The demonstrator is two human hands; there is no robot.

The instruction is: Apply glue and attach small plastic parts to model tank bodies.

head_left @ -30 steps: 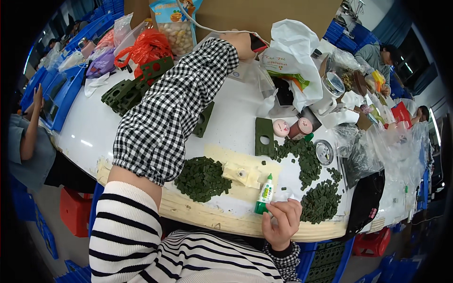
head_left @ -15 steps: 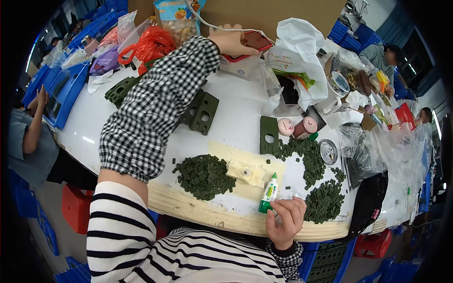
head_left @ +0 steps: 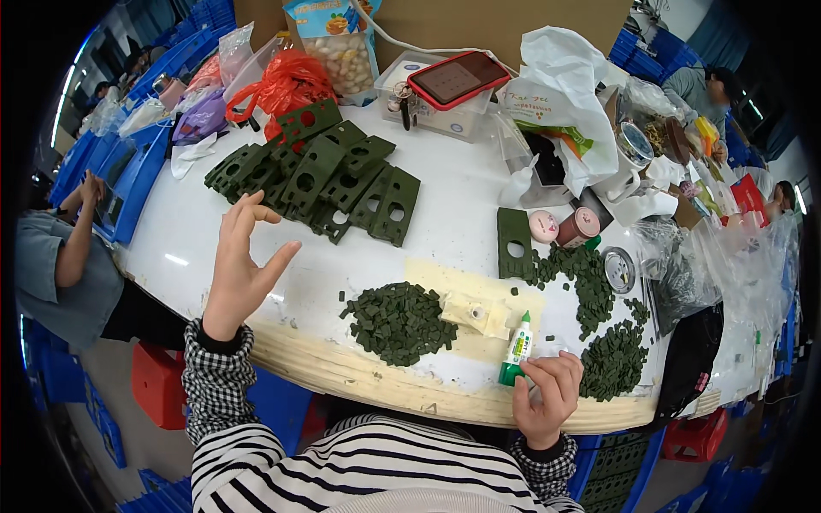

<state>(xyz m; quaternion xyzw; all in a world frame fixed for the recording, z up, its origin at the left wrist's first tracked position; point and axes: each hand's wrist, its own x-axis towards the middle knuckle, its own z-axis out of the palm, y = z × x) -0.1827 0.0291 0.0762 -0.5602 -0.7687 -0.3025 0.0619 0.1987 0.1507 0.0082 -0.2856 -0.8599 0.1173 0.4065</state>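
My left hand (head_left: 244, 269) is raised over the left part of the table, thumb and fingers spread, with nothing in it. Just beyond it lies a pile of dark green plates with round holes (head_left: 321, 175). My right hand (head_left: 549, 398) rests at the table's front edge, fingers loosely curled and thumb apart. Its fingertips are beside the green base of a small glue bottle (head_left: 518, 349), perhaps touching it. Left of the bottle, a cream block (head_left: 475, 315) sits on a pale yellow sheet (head_left: 432, 274), beside a heap of small dark green pieces (head_left: 398, 325).
A red-cased phone (head_left: 459, 79) lies on a clear plastic box (head_left: 462, 126) at the back. More green pieces (head_left: 614, 363) lie to the right, below a single holed plate (head_left: 514, 244). Bags, a mug (head_left: 620, 181) and a round tin lid (head_left: 617, 269) crowd the right side. Another person (head_left: 73, 265) is at the left.
My left hand has come back from the phone at the far side toward me, uncovering the pile of plates. My right hand stays by the glue bottle. The view has shifted slightly.
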